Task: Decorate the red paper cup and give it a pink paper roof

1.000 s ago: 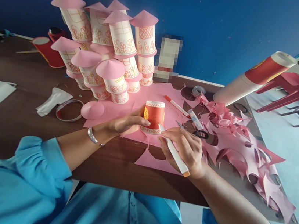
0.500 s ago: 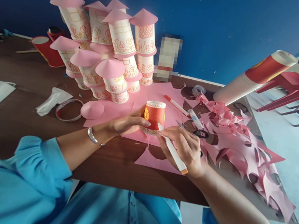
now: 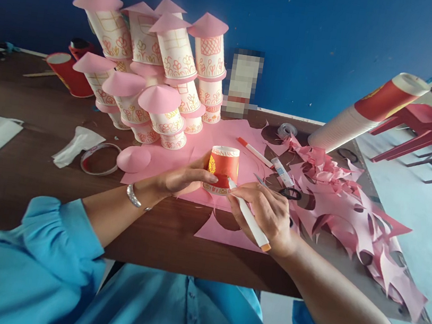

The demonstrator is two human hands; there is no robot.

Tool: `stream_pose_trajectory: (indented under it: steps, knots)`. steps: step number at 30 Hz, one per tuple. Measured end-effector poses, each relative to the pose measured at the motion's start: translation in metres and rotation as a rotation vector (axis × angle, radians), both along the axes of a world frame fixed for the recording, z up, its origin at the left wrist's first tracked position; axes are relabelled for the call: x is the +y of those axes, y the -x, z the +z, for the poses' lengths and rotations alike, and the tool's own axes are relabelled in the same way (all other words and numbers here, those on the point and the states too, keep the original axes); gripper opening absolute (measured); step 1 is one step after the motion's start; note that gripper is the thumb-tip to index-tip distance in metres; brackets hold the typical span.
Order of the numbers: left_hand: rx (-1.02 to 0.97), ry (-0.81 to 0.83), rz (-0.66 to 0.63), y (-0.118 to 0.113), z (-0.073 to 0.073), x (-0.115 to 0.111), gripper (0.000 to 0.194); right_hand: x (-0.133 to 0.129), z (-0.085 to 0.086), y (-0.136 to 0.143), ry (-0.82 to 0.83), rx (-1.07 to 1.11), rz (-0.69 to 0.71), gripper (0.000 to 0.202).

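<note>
Red cup [image 3: 223,168], one, sits between your two hands above the pink paper [image 3: 224,131] on the desk [image 3: 140,242]. Your left hand [image 3: 185,179] reaches inward, fingers part-closed around its side, thumb across the front. Your right hand [image 3: 267,209] pinches one white marker [image 3: 250,221], fingers nearly closed, its tip at the cup's lower front; contact is hard to tell. At least eight cone-topped towers [image 3: 178,60] stand beyond, partly overlapping. Your left fingertips are hidden behind the cup.

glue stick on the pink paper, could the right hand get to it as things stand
Probably yes: the glue stick lies uncovered just beyond the right hand, though that hand holds a marker and would likely need to free its fingers.
</note>
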State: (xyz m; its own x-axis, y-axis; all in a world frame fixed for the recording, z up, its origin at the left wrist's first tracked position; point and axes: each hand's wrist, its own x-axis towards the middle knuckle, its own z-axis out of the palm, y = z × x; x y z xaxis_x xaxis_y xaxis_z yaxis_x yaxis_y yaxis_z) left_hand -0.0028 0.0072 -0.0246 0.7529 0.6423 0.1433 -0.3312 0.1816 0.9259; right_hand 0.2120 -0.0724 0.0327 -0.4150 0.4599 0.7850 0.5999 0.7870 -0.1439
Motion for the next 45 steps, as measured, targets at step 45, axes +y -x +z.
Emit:
stream_pose_trajectory:
  steps: [45]
  knots:
    - [-0.043, 0.008, 0.013, -0.001, -0.002, 0.002, 0.028, -0.011, -0.001, 0.005, 0.083, -0.005, 0.022, 0.018]
